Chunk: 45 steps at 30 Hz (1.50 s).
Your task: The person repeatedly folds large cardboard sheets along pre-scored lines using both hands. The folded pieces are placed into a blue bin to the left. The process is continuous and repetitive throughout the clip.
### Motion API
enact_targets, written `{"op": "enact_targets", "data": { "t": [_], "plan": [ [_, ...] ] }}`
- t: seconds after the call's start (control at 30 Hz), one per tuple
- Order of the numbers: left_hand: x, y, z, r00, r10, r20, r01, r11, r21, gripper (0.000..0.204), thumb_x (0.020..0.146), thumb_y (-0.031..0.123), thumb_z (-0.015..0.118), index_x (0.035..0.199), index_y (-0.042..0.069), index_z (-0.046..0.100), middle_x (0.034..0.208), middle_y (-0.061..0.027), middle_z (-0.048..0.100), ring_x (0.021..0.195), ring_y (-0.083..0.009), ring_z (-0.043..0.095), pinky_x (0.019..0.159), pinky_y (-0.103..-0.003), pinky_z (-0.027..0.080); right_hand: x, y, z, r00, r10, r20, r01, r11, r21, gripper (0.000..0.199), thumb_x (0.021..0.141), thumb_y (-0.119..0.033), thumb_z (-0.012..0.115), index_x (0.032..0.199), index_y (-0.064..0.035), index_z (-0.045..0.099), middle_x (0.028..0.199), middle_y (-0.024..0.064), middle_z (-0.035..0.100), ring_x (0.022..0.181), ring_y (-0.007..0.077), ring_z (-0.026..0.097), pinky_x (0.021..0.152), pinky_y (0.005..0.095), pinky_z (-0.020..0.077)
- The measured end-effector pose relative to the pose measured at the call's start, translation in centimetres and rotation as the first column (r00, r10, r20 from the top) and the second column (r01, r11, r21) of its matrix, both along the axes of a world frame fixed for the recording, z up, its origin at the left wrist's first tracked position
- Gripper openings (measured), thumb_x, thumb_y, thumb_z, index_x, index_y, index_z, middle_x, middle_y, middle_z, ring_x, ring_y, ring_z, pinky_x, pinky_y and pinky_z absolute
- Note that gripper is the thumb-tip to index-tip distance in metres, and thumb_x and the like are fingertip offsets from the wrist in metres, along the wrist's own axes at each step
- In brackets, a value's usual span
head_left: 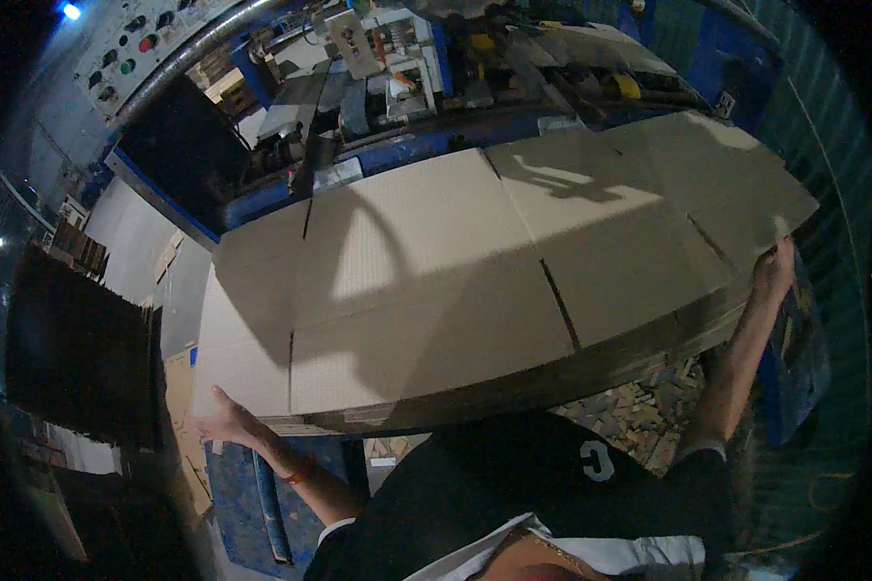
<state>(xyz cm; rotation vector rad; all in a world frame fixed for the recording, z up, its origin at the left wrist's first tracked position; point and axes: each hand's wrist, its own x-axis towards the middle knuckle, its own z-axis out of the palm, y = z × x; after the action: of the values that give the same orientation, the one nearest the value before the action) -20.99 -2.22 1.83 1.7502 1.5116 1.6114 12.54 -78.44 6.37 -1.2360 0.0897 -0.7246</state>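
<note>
A wide stack of flat brown cardboard box blanks [407, 358] lies in front of me, its top sheet marked by dark slots and crease lines. At the near left corner my left hand [228, 421] grips the stack, thumb on top and the other fingers partly hidden by the edge. My right hand [775, 266] is closed on the right end, its fingers partly out of sight. The far side of the stack reaches up to the blue machine [436, 140].
A control panel [126, 58] with several buttons stands at the far left. Blue metal supports [247, 504] are below my left hand. Cardboard scraps [649, 412] litter the floor beneath the stack. Dark stacked material [82, 349] stands at left, and a green corrugated wall [843, 320] at right.
</note>
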Motion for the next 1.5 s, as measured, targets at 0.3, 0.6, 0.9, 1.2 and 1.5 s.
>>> {"op": "enact_targets", "data": {
  "t": [0.3, 0.6, 0.9, 1.2, 1.5],
  "plan": [
    [-2.2, 1.3, -2.0, 0.489, -0.388, 0.781, 0.78, 0.596, -0.192, 0.03, 0.082, 0.006, 0.055, 0.109, -0.008, 0.054, 0.111, -0.0155, 0.056, 0.098, -0.0223, 0.056, 0.084, -0.034, 0.047, -10.3, 9.3, 1.8, 0.977, -0.085, 0.197, 0.16, 0.901, -0.404, 0.049, 0.085, -0.006, 0.05, 0.131, 0.0033, 0.038, 0.126, 0.0138, 0.049, 0.109, 0.0243, 0.051, 0.093, 0.0342, 0.0396],
    [2.2, -12.7, 1.8, 0.049, -0.806, -0.59, 0.946, 0.228, -0.232, 0.045, 0.08, 0.007, 0.054, 0.125, 0.012, 0.052, 0.135, -0.0167, 0.043, 0.126, -0.0347, 0.039, 0.103, -0.046, 0.03, -18.3, 19.7, -7.1, 0.912, 0.403, -0.075, -0.124, 0.096, -0.988, 0.035, 0.073, 0.003, 0.054, 0.104, -0.0119, 0.061, 0.113, 0.0083, 0.061, 0.113, 0.0295, 0.051, 0.099, 0.0504, 0.0352],
    [5.2, -12.4, 2.8, -0.107, -0.605, -0.789, 0.937, 0.204, -0.284, 0.051, 0.078, 0.008, 0.053, 0.127, 0.021, 0.05, 0.139, -0.0133, 0.037, 0.13, -0.0334, 0.032, 0.107, -0.05, 0.022, -13.2, 21.1, -4.2, 0.811, 0.52, -0.267, -0.224, -0.144, -0.964, 0.038, 0.074, -0.013, 0.063, 0.112, -0.0112, 0.06, 0.127, 0.0113, 0.05, 0.124, 0.0315, 0.041, 0.104, 0.0483, 0.0271],
    [15.9, -7.7, 2.0, 0.053, -0.677, -0.734, 0.978, 0.183, -0.099, 0.063, 0.073, 0.014, 0.065, 0.132, 0.015, 0.043, 0.135, -0.0174, 0.04, 0.125, -0.0342, 0.037, 0.106, -0.045, 0.027, 0.1, 25.8, -2.7, 0.813, 0.227, -0.537, -0.428, -0.392, -0.814, 0.062, 0.077, -0.044, 0.059, 0.132, -0.019, 0.043, 0.144, 0.0077, 0.029, 0.131, 0.0313, 0.027, 0.106, 0.0481, 0.0245],
    [28.0, -3.9, 0.8, 0.293, -0.572, -0.766, 0.933, 0.346, 0.099, 0.07, 0.078, 0.023, 0.065, 0.138, 0.013, 0.031, 0.132, -0.0185, 0.042, 0.126, -0.034, 0.036, 0.102, -0.051, 0.03, 8.2, 31.2, -4.8, 0.97, 0.145, -0.196, -0.157, -0.241, -0.958, 0.063, 0.08, -0.045, 0.059, 0.135, -0.0221, 0.039, 0.145, 0.008, 0.024, 0.131, 0.0338, 0.026, 0.104, 0.049, 0.0273]
  ]
}}
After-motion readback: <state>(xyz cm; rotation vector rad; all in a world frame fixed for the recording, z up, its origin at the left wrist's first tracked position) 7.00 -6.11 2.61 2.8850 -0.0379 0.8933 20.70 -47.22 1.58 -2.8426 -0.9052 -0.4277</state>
